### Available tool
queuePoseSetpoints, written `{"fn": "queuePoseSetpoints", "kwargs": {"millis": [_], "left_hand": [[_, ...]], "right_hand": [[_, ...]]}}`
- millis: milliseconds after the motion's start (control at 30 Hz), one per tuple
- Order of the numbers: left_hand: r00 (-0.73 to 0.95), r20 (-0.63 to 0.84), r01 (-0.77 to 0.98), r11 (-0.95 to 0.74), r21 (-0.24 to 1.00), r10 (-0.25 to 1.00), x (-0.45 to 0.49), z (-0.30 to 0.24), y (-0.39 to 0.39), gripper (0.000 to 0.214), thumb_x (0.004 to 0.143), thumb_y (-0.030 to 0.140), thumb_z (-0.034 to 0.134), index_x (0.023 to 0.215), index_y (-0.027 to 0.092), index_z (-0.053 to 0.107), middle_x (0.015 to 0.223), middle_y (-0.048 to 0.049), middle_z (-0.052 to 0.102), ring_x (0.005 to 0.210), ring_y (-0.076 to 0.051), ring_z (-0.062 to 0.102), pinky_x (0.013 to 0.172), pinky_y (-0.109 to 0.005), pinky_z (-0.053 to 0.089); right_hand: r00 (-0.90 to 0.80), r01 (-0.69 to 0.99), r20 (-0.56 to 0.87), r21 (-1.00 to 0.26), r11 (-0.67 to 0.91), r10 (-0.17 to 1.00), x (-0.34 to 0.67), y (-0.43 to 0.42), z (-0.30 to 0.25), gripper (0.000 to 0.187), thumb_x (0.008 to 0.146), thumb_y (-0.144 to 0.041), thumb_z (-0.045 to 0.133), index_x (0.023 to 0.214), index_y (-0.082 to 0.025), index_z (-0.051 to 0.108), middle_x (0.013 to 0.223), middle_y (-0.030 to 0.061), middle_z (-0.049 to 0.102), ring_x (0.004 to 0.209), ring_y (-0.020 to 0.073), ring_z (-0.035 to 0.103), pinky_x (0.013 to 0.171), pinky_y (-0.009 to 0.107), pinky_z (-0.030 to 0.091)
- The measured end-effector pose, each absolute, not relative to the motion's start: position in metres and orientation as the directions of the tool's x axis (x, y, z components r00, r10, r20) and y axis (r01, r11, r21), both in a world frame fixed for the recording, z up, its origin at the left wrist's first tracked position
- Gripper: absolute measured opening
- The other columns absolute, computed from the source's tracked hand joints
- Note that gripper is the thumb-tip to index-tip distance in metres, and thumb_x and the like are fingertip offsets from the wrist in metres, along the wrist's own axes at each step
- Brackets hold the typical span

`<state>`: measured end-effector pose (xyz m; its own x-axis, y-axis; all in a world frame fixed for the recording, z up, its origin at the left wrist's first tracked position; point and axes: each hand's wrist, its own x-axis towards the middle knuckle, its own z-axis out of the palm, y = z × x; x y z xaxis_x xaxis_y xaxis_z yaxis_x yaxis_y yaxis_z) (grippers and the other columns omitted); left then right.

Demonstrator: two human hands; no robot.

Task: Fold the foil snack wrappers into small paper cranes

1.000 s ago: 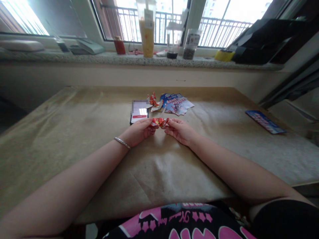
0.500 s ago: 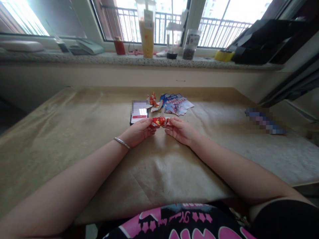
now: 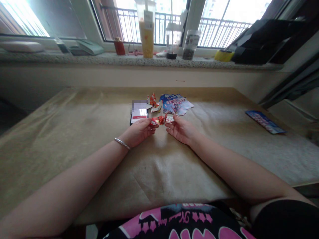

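A small, creased red-and-white printed paper piece (image 3: pixel 160 119) spans the gap between my hands, just above the table. My left hand (image 3: pixel 142 130) pinches its left end between thumb and fingers; a silver bangle circles that wrist. My right hand (image 3: pixel 181 129) pinches the whitish right end. Close behind lie more folded red-and-white paper pieces (image 3: pixel 155 103). A phone (image 3: pixel 139 111) with a lit screen rests just beyond my left hand, its upper part blurred out. Fanned blue printed cards (image 3: pixel 174 103) lie beyond my right hand.
A brownish cover spreads over the table (image 3: pixel 99 116). Far right lies a blue printed packet (image 3: pixel 265 122). On the stone windowsill (image 3: pixel 99 61) stand a tall yellow-filled container (image 3: pixel 146 38), a red-capped jar (image 3: pixel 119 46), clear cups, yellow tape (image 3: pixel 224 55) and a black bag (image 3: pixel 261 43).
My right hand has shifted slightly right, and more of the paper's whitish right end shows between the hands. My left hand stays nearly in place.
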<state>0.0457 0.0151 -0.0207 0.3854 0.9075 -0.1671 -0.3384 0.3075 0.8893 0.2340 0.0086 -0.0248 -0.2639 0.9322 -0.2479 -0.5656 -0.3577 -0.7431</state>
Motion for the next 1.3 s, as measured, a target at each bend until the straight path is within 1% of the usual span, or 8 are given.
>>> {"fn": "queuePoseSetpoints", "kwargs": {"millis": [100, 233, 533, 700, 833, 1033, 1167, 1300], "left_hand": [[0.365, -0.180, -0.346, 0.313, 0.884, 0.913, 0.047, -0.020, 0.014, 0.027, 0.085, 0.037, 0.062, 0.072, 0.013, 0.057, 0.063, -0.0016, 0.060, 0.056, -0.008, 0.054, 0.056, -0.019, 0.045], [0.422, -0.177, -0.368, 0.347, 0.863, 0.889, 0.045, -0.020, 0.014, 0.044, 0.088, 0.039, 0.056, 0.054, 0.016, 0.042, 0.047, 0.0031, 0.043, 0.044, -0.007, 0.043, 0.048, -0.019, 0.040], [0.375, -0.180, -0.427, 0.342, 0.837, 0.909, 0.045, -0.022, 0.016, 0.034, 0.084, 0.034, 0.063, 0.061, 0.015, 0.046, 0.055, 0.0038, 0.046, 0.050, -0.006, 0.045, 0.053, -0.018, 0.042], [0.375, -0.092, -0.303, 0.216, 0.928, 0.922, 0.046, -0.025, 0.013, 0.038, 0.080, 0.044, 0.065, 0.061, 0.014, 0.051, 0.058, 0.0008, 0.052, 0.054, -0.008, 0.049, 0.056, -0.020, 0.043], [0.372, -0.053, -0.221, 0.144, 0.965, 0.927, 0.047, -0.025, 0.008, 0.038, 0.075, 0.047, 0.069, 0.066, 0.013, 0.056, 0.064, 0.0000, 0.056, 0.060, -0.009, 0.052, 0.062, -0.021, 0.044], [0.378, -0.011, -0.072, 0.042, 0.996, 0.926, 0.046, -0.027, 0.008, 0.035, 0.075, 0.049, 0.067, 0.078, 0.014, 0.064, 0.077, -0.0036, 0.063, 0.068, -0.012, 0.055, 0.067, -0.023, 0.045], [0.422, 0.041, 0.104, -0.093, 0.990, 0.905, 0.044, -0.029, 0.007, 0.035, 0.079, 0.048, 0.061, 0.081, 0.013, 0.069, 0.074, -0.0041, 0.063, 0.067, -0.013, 0.055, 0.067, -0.023, 0.044], [0.490, 0.089, 0.223, -0.224, 0.949, 0.867, 0.043, -0.027, 0.004, 0.032, 0.082, 0.044, 0.057, 0.083, 0.015, 0.070, 0.074, -0.0037, 0.063, 0.068, -0.013, 0.054, 0.065, -0.022, 0.042]], "right_hand": [[-0.216, -0.538, -0.256, -0.774, -0.334, 0.942, 0.235, 0.011, -0.028, 0.014, 0.091, -0.032, 0.050, 0.086, -0.021, 0.059, 0.072, -0.0007, 0.068, 0.066, 0.0101, 0.062, 0.059, 0.021, 0.049], [-0.171, -0.545, -0.258, -0.779, -0.309, 0.951, 0.238, 0.015, -0.030, 0.018, 0.088, -0.038, 0.055, 0.081, -0.022, 0.056, 0.065, -0.0015, 0.065, 0.062, 0.0105, 0.061, 0.056, 0.021, 0.049], [-0.150, -0.548, -0.232, -0.790, -0.276, 0.961, 0.240, 0.019, -0.028, 0.019, 0.086, -0.039, 0.057, 0.078, -0.022, 0.052, 0.058, -0.0023, 0.060, 0.054, 0.0105, 0.057, 0.049, 0.020, 0.048], [-0.081, -0.541, -0.223, -0.808, -0.231, 0.971, 0.237, 0.011, -0.024, 0.011, 0.081, -0.023, 0.058, 0.079, -0.022, 0.048, 0.062, -0.0039, 0.059, 0.050, 0.0077, 0.054, 0.046, 0.018, 0.045], [-0.048, -0.467, -0.169, -0.867, -0.172, 0.984, 0.235, 0.006, -0.024, 0.020, 0.071, -0.012, 0.059, 0.083, -0.022, 0.046, 0.072, -0.0048, 0.062, 0.052, 0.0058, 0.055, 0.046, 0.016, 0.042], [-0.071, -0.267, -0.042, -0.962, -0.060, 0.997, 0.227, 0.006, -0.032, 0.031, 0.066, -0.026, 0.069, 0.089, -0.021, 0.049, 0.073, -0.0062, 0.058, 0.054, 0.0063, 0.053, 0.045, 0.018, 0.040], [-0.024, -0.147, 0.014, -0.989, 0.010, 1.000, 0.225, 0.007, -0.035, 0.039, 0.065, -0.035, 0.071, 0.093, -0.021, 0.047, 0.071, -0.0074, 0.054, 0.052, 0.0062, 0.051, 0.045, 0.019, 0.040], [-0.010, -0.058, 0.050, -0.997, 0.049, 0.999, 0.228, 0.008, -0.036, 0.037, 0.067, -0.036, 0.070, 0.092, -0.022, 0.048, 0.072, -0.0076, 0.055, 0.050, 0.0054, 0.048, 0.043, 0.019, 0.039]]}}
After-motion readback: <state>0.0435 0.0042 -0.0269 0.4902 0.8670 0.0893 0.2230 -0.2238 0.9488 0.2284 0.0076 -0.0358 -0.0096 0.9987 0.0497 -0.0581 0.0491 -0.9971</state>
